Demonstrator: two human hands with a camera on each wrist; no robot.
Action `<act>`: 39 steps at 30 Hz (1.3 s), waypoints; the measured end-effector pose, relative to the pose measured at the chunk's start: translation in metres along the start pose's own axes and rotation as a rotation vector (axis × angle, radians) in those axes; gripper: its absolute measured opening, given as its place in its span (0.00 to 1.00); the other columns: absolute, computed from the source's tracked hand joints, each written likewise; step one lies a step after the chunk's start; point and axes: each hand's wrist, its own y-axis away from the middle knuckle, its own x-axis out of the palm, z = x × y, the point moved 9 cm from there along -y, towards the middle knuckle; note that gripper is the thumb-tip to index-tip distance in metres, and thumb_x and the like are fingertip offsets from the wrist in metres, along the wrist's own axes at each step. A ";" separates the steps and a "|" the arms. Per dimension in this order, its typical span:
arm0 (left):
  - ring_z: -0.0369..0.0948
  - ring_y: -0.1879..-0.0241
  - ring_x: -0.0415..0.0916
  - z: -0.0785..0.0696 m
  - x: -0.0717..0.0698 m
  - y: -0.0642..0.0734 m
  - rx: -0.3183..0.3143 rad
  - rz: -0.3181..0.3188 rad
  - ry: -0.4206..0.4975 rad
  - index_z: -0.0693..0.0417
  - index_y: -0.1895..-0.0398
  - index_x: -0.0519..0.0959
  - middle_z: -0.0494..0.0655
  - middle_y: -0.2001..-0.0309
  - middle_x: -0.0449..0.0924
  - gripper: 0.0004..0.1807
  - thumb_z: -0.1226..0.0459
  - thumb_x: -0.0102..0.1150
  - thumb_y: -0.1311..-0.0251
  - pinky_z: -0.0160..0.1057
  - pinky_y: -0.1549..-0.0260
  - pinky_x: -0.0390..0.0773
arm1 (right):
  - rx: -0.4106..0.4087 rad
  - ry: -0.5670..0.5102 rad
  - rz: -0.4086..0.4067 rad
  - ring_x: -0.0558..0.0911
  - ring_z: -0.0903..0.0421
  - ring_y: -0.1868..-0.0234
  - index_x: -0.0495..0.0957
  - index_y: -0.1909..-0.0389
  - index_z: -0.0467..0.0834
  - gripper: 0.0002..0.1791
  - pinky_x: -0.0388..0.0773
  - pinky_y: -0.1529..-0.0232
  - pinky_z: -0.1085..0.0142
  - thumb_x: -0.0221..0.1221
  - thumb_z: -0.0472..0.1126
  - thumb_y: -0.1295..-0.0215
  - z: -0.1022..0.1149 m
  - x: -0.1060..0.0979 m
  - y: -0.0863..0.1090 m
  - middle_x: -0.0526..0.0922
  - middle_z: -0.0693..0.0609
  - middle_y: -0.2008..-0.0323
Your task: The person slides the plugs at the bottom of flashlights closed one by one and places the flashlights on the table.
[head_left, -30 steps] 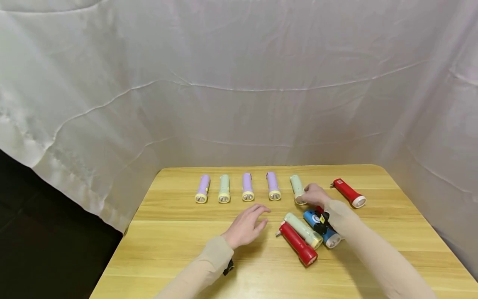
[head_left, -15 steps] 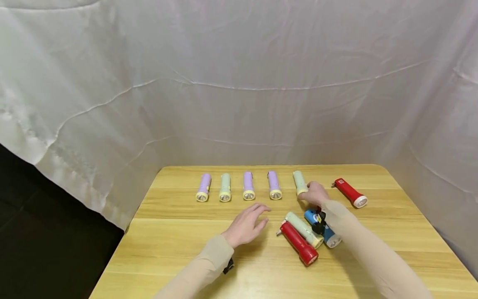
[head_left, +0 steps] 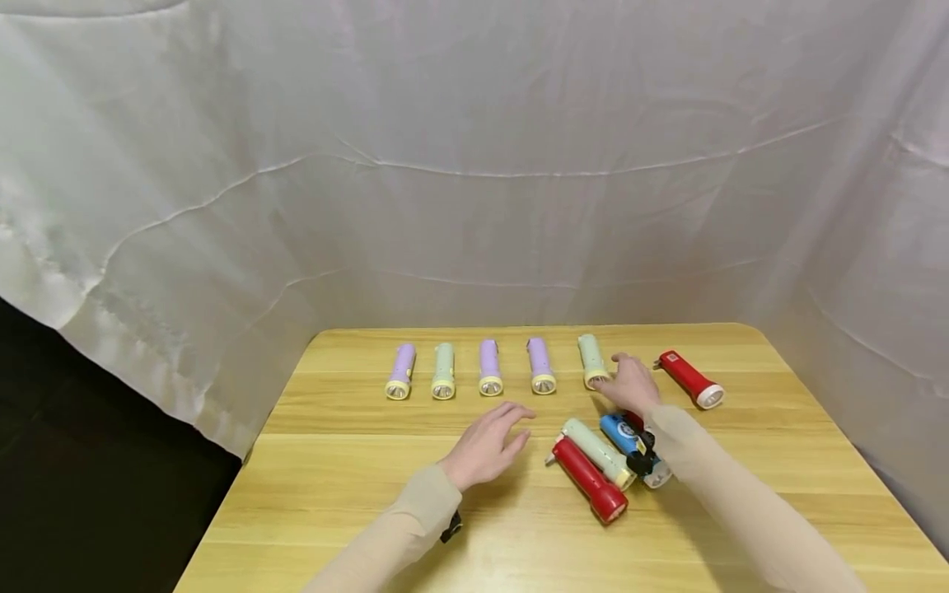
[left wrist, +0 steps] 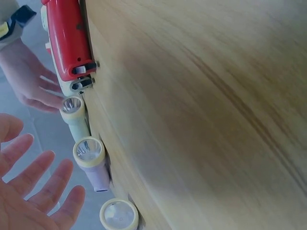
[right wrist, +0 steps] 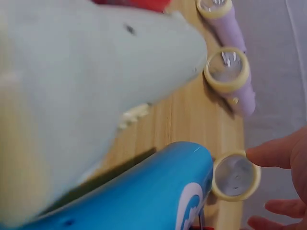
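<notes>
My right hand [head_left: 630,385] is at the lens end of a pale green flashlight [head_left: 591,361], the rightmost of a row of green and purple flashlights. In the right wrist view the thumb [right wrist: 273,152] is at that flashlight's cream rim [right wrist: 254,184], while the other fingers are spread away from it. My left hand [head_left: 485,447] hovers over the table with loose, spread fingers and holds nothing. Between the hands lie a red flashlight [head_left: 591,480], another pale green one [head_left: 596,451] and a blue one [head_left: 623,435], partly hidden by the right wrist.
Along the table's [head_left: 334,461] back lie purple flashlights [head_left: 488,364] and a green one [head_left: 443,369], lenses facing me. A red flashlight with a white head [head_left: 689,379] lies at the right. Pale cloth [head_left: 534,231] hangs behind and beside the table.
The rightmost green flashlight in the row has shifted toward the back, level with the others. My right hand's fingers have since spread off it. The left hand has stayed put.
</notes>
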 end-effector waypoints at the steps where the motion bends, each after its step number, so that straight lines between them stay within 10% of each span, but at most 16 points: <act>1: 0.42 0.38 0.77 0.000 0.000 0.000 0.000 0.000 0.002 0.51 0.34 0.74 0.45 0.37 0.78 0.19 0.59 0.50 0.25 0.43 0.36 0.77 | -0.027 0.003 -0.023 0.74 0.30 0.41 0.63 0.31 0.27 0.41 0.73 0.40 0.37 0.64 0.49 0.36 0.003 -0.003 0.003 0.72 0.24 0.38; 22: 0.43 0.36 0.76 -0.008 0.006 0.002 0.023 0.029 -0.019 0.50 0.35 0.75 0.45 0.36 0.77 0.19 0.59 0.52 0.26 0.44 0.34 0.75 | -0.410 0.043 -0.131 0.81 0.44 0.54 0.82 0.56 0.38 0.15 0.81 0.52 0.46 0.70 0.36 0.43 0.023 -0.015 0.110 0.81 0.41 0.54; 39: 0.42 0.27 0.64 -0.079 0.060 -0.023 0.342 0.267 -0.352 0.32 0.37 0.76 0.39 0.27 0.67 0.25 0.49 0.66 0.38 0.48 0.28 0.66 | -0.412 0.155 -0.035 0.81 0.51 0.57 0.80 0.52 0.36 0.19 0.84 0.54 0.47 0.71 0.36 0.44 0.001 -0.010 0.120 0.83 0.42 0.55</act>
